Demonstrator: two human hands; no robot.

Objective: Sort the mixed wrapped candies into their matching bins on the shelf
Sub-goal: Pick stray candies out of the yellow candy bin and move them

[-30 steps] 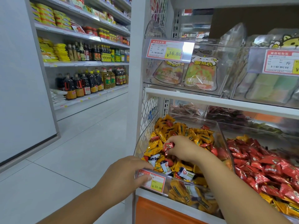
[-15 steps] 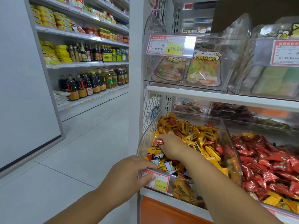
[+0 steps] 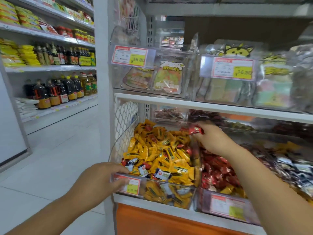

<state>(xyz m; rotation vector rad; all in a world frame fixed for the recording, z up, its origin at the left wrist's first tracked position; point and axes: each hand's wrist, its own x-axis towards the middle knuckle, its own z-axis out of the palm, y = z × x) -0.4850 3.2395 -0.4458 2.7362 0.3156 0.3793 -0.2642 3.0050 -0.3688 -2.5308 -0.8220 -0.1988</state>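
Left hand [image 3: 101,180] grips the front rim of the yellow-candy bin [image 3: 160,180], thumb on its price label [image 3: 131,184]. Further right, the right hand [image 3: 211,141] pinches a red candy [image 3: 195,130] above that bin's right wall, with the red-candy bin [image 3: 220,204] just beyond.

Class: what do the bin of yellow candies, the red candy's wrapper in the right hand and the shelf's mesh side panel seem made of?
Bin: clear, glossy hard plastic; candies show through its front wall.
Red candy wrapper: thin shiny film, plastic or foil, crinkled with highlights.
Mesh side panel: probably white-painted metal; thin diamond lattice.
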